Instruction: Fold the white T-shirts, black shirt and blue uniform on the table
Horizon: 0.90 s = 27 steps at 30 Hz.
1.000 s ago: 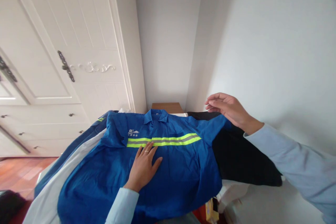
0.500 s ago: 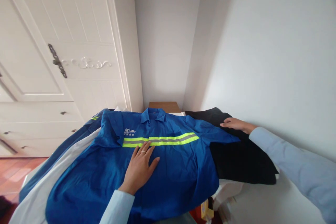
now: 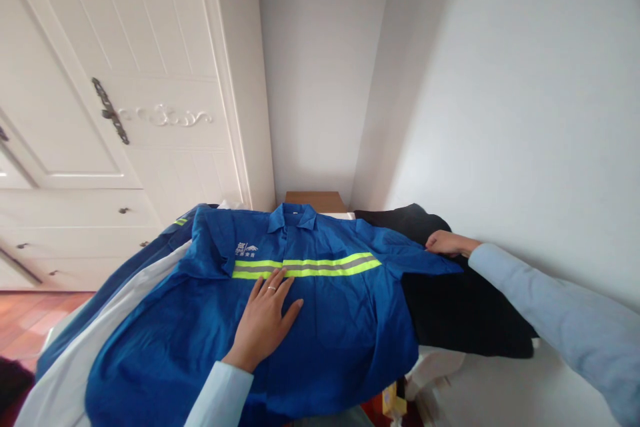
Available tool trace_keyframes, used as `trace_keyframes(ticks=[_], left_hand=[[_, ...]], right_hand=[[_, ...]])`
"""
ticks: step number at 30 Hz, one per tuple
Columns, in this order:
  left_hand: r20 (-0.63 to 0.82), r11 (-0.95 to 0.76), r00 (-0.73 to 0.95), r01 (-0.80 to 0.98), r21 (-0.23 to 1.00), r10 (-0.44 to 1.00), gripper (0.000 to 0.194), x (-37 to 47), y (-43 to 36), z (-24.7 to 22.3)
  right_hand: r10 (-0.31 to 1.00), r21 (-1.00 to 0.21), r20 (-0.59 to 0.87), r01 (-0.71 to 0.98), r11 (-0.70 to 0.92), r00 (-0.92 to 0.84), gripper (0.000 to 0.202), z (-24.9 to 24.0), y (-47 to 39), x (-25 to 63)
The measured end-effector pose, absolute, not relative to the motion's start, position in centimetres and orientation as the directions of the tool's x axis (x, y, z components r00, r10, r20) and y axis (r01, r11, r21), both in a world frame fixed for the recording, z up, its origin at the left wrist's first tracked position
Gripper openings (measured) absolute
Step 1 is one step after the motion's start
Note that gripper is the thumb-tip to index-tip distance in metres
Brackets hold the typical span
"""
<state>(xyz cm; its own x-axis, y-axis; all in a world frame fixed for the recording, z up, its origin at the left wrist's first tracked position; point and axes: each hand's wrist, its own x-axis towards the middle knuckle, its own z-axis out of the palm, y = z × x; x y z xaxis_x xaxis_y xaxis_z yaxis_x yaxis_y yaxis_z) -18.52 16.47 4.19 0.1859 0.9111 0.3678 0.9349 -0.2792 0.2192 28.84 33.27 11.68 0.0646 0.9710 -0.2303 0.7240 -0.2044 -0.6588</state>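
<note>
A blue work jacket lies spread out, collar at the far end, with a yellow-green and grey reflective band across its chest and white lettering on one side. Flat on its front, just below the band, rests my left hand, fingers apart, a ring on one finger. Out at the right sleeve, my right hand is closed, its fingertips pinching the sleeve's upper edge. Beneath that sleeve is a black garment.
White cloth and a darker blue garment hang along the left side. A white wardrobe stands at back left, a brown box in the corner. The wall runs close along the right. A yellow packet shows below.
My right hand has moved slightly lower on the right sleeve, and its fingers have closed on the edge. My left hand stays flat on the jacket. The view has shifted slightly.
</note>
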Motion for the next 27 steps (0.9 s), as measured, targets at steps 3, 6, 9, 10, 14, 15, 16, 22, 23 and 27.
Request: trace_keyframes(ticks=[3, 6, 9, 10, 14, 15, 16, 22, 23, 27], left_hand=[[0.353, -0.273, 0.187, 0.938, 0.214, 0.917, 0.052, -18.5, 16.4, 4.2], [0.357, -0.276, 0.19, 0.938, 0.208, 0.915, 0.053, -18.5, 16.4, 4.2], [0.376, -0.284, 0.191, 0.936, 0.21, 0.907, 0.051, -18.5, 16.4, 4.2], [0.375, -0.285, 0.192, 0.935, 0.21, 0.907, 0.051, -18.5, 16.4, 4.2], [0.358, -0.279, 0.191, 0.937, 0.211, 0.914, 0.052, -18.5, 16.3, 4.4], [0.361, -0.279, 0.189, 0.936, 0.215, 0.913, 0.052, -18.5, 16.3, 4.4], [0.367, -0.28, 0.187, 0.935, 0.219, 0.911, 0.051, -18.5, 16.3, 4.4], [0.378, -0.293, 0.192, 0.927, 0.233, 0.906, 0.05, -18.5, 16.2, 4.4], [0.372, -0.292, 0.193, 0.927, 0.234, 0.908, 0.05, -18.4, 16.2, 4.4], [0.365, -0.284, 0.185, 0.928, 0.24, 0.912, 0.05, -18.4, 16.1, 4.5]], right_hand=[[0.967, -0.574, -0.242, 0.791, -0.211, 0.083, 0.031, 12.4, 33.5, 28.6], [0.982, -0.562, -0.158, 0.808, -0.175, 0.102, 0.018, 14.4, 34.2, 28.6], [0.985, -0.547, 0.022, 0.827, -0.131, 0.171, 0.013, 17.2, 35.7, 28.9], [0.971, -0.512, 0.126, 0.852, -0.111, 0.202, 0.012, 18.1, 36.2, 29.0], [0.89, -0.378, 0.398, 0.924, -0.062, 0.223, 0.013, 20.6, 37.8, 28.2], [0.904, -0.427, 0.357, 0.902, -0.065, 0.235, 0.013, 20.8, 38.0, 27.7], [0.923, -0.497, 0.292, 0.864, -0.078, 0.251, 0.014, 20.8, 38.0, 27.2], [0.956, -0.744, -0.175, 0.604, -0.285, 0.235, 0.023, 18.6, 36.5, 26.4], [0.936, -0.753, -0.278, 0.555, -0.353, 0.218, 0.027, 18.1, 36.0, 26.8], [0.85, -0.737, -0.503, 0.436, -0.516, 0.156, 0.04, 15.7, 34.1, 29.0]])
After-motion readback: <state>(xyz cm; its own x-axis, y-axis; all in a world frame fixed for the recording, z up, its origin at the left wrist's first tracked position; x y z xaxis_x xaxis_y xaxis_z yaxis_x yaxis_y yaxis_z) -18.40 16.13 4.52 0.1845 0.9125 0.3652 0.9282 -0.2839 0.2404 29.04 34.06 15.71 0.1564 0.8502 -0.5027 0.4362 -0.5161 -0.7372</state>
